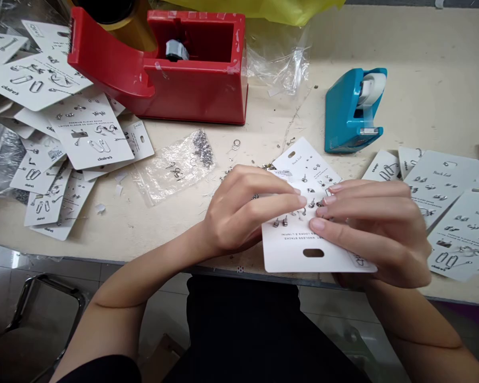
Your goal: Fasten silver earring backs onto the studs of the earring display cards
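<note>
Between my two hands is a white earring card point(287, 255), tilted above the table's front edge, its oval hanging hole nearest me. Small metal posts and earring backs point(280, 222) stick up from its face. My left hand point(247, 207) grips the card's left side, fingers reaching over the posts. On the right, my right hand point(375, 229) holds the other side, its fingertips pressed together near the posts; anything pinched there is too small to make out. Another earring card point(309, 159) lies just beyond, partly covered by the held one.
Filled earring cards point(91, 127) are heaped at the left, and more cards point(443, 181) lie at the right. A red tape dispenser point(195, 90) and a blue tape dispenser point(343, 117) stand behind. A small plastic bag point(171, 170) of metal bits lies left of my hands.
</note>
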{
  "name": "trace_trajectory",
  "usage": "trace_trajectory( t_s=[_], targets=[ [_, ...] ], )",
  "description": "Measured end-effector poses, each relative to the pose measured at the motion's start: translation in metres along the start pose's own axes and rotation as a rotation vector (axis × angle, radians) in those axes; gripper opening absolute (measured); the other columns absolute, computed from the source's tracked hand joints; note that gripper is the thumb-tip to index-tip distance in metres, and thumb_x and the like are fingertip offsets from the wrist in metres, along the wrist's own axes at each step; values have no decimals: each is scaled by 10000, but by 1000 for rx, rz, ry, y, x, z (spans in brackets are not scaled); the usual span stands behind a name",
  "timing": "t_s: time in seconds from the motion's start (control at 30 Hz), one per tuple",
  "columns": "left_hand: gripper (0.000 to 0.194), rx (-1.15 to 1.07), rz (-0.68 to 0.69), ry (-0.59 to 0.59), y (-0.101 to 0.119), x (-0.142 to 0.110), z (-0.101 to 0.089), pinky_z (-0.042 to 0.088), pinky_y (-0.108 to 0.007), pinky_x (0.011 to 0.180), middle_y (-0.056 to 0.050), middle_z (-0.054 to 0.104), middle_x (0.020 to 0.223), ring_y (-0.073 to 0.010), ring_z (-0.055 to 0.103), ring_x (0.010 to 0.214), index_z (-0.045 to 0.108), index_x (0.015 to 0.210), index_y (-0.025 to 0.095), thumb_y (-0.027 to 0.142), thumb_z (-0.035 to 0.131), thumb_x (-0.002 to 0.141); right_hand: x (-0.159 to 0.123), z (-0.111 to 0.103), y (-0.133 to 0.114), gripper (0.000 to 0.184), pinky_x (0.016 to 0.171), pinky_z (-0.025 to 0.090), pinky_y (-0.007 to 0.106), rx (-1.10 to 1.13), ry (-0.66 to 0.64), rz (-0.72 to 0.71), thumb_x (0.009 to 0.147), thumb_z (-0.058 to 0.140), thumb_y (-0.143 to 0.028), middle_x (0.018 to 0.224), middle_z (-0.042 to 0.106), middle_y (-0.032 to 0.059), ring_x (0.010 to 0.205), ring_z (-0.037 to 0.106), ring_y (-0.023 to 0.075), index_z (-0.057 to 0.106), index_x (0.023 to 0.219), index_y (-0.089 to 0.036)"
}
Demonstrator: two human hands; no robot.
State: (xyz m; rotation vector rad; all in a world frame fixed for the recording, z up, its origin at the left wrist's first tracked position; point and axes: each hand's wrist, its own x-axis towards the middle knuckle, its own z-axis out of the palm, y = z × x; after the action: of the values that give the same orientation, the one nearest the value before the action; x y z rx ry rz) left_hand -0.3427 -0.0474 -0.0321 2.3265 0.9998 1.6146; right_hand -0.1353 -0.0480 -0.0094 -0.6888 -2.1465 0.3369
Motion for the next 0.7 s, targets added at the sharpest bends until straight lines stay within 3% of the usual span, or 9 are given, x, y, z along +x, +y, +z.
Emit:
trace_trajectory(
  t_s=[0.17,0.37,0.5,0.6,0.7],
  targets=[
    [43,75,65,83,-1,-1,-1,583,-265,641,24,736,846,-123,686,787,628,963,287,329,632,960,-1,-2,-2,149,780,646,435,-43,29,42,907,647,-152,940,705,41,921,659,217,684,987,-273],
    [72,90,-78,7,14,-5,-8,603,-307,682,48,726,769,-140,653,729,659,935,316,338,610,982,-2,-3,-8,194,795,633,454,-123,58,68,896,628,-87,899,686,26,868,659,201,677,923,-273],
    [94,106,-83,68,18,-4,-3,602,-301,701,58,735,758,-135,646,735,686,925,322,372,626,976,-1,-4,-10,232,823,628,432,-147,4,39,882,617,-35,901,668,28,867,657,188,680,889,-258],
    [117,103,-68,102,17,-3,0,605,-286,739,48,739,773,-125,657,779,704,912,288,371,643,968,0,-3,-10,247,755,622,420,-139,46,33,874,640,-47,834,673,10,794,650,178,684,839,-287],
    [124,118,2,33,15,-1,-3,609,-266,757,49,740,782,-120,672,804,706,874,272,343,654,960,-1,-6,-12,255,743,622,446,-19,-60,162,856,692,-99,779,687,-6,752,650,195,701,843,-353]
  ],
)
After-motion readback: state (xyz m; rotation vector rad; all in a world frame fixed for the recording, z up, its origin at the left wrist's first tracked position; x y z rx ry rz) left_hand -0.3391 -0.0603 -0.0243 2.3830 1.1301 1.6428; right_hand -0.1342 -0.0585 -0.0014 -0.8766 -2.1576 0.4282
